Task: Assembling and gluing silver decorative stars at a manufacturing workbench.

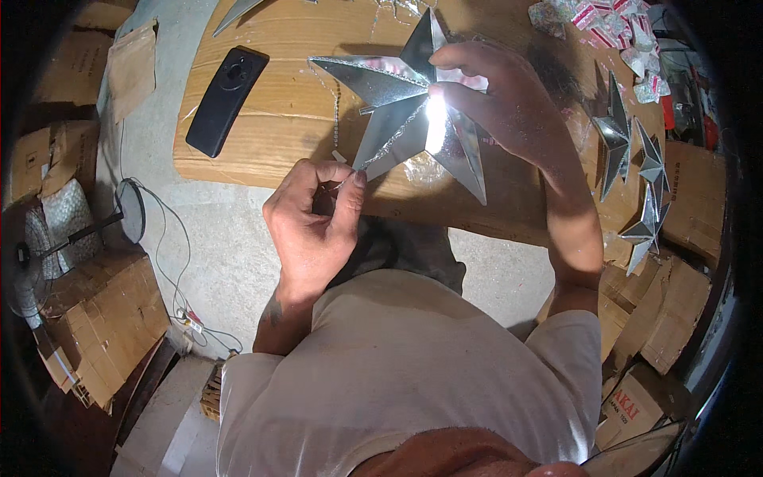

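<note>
Pinching strand (pixel 393 141) at tip of star (pixel 400 121) with left hand (pixel 311 213) | grasping star's right side with right hand (pixel 506 107) | likely best: keep strand taut, straight

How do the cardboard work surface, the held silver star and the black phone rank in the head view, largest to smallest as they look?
1. Cardboard work surface
2. Silver star
3. Black phone

This is apparent size only; nearness to the camera may affect it.
</note>
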Demonstrator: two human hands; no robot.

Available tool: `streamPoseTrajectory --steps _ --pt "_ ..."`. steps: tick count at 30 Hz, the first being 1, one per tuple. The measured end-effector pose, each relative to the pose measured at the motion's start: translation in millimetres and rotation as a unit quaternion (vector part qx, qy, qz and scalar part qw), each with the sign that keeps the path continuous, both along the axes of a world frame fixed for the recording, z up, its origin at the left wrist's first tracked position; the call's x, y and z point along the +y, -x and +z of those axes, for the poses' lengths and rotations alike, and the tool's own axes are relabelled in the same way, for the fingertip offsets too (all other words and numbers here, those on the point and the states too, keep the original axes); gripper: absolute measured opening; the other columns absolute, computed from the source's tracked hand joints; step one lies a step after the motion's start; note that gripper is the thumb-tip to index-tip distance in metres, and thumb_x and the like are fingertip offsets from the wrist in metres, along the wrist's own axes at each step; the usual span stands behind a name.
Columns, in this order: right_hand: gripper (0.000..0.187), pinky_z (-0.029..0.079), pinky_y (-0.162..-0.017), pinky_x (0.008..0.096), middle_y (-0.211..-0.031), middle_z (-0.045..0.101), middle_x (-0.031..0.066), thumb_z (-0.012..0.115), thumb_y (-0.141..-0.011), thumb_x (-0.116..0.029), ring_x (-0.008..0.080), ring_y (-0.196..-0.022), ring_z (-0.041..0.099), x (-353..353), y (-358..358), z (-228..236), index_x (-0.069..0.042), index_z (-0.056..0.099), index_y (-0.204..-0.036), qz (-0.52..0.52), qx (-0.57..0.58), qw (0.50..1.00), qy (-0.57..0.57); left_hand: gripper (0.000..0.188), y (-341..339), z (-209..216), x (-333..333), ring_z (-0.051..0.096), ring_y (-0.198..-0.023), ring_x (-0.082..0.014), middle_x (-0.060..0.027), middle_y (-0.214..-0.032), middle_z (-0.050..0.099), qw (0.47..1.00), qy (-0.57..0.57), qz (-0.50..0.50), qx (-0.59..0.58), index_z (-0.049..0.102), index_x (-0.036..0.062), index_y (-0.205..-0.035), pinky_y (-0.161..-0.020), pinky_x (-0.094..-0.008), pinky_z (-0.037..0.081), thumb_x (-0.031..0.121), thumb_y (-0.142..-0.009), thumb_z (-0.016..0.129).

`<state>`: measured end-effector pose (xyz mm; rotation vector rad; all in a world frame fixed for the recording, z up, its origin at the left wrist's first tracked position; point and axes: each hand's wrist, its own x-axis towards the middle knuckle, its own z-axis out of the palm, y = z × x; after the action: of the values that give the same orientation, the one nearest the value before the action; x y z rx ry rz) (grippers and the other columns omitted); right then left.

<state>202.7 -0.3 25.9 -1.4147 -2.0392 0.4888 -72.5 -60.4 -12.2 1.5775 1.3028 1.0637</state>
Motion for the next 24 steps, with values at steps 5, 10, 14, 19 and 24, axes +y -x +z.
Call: streamPoseTrajectory --steps 5,10,14,19,24 --pt "0.025 0.054 -0.083 0.0468 -0.096 0.073 0.0149 0.075 -0.092 -0.025 0.0359 -0.092 0.072 -1.5 -0.1 -8.4 -0.009 0.07 -0.111 0.002 0.016 1.0 -0.002 0.011 -0.5 -0.9 0.1 0.061 -0.064 -0.0075 -0.0064 -0.077 0.07 1.0 -0.005 0.003 0.009 0.071 -0.0011 -0.089 -0.058 -0.0243 0.048 0.004 -0.091 0.08" --pt "0.026 0.054 -0.086 0.0469 -0.096 0.072 0.0146 0.075 -0.092 -0.024 0.0363 -0.094 0.072 0.8 -3.4 -10.8 -0.008 0.068 -0.112 0.027 0.006 0.999 -0.039 0.011 -1.1 2.2 -0.1 0.06 -0.064 -0.0059 -0.0049 -0.076 0.07 1.0 0.008 0.005 0.017 0.071 -0.0011 -0.09 -0.058 -0.0232 0.048 0.005 -0.091 0.08" --pt "0.027 0.054 -0.086 0.0462 -0.097 0.072 0.0145 0.075 -0.092 -0.023 0.037 -0.095 0.072 1.4 -5.1 -12.2 -0.007 0.068 -0.112 0.021 0.029 0.999 -0.026 0.011 0.5 -2.0 0.1 0.06 -0.064 -0.0055 -0.0046 -0.076 0.071 1.0 -0.004 -0.003 0.019 0.071 -0.0008 -0.09 -0.058 -0.0227 0.048 0.005 -0.092 0.08" --pt "0.028 0.055 -0.085 0.046 -0.098 0.073 0.0154 0.075 -0.091 -0.023 0.0377 -0.094 0.073 2.9 -6.0 -16.5 -0.007 0.068 -0.113 0.024 0.02 0.998 -0.062 0.013 1.7 -4.5 -0.4 0.059 -0.064 -0.0053 -0.0037 -0.074 0.07 1.0 0.008 0.003 0.016 0.07 -0.0007 -0.088 -0.058 -0.0228 0.047 0.006 -0.092 0.081" --pt "0.029 0.055 -0.085 0.0467 -0.098 0.074 0.016 0.073 -0.092 -0.023 0.0363 -0.094 0.073 2.4 -4.2 -12.5 -0.008 0.068 -0.116 0.028 0.008 0.998 -0.048 0.013 1.0 -2.3 -0.5 0.06 -0.065 -0.0054 -0.0036 -0.074 0.07 1.0 0.006 0.001 0.013 0.07 -0.001 -0.088 -0.059 -0.0226 0.048 0.006 -0.092 0.081"
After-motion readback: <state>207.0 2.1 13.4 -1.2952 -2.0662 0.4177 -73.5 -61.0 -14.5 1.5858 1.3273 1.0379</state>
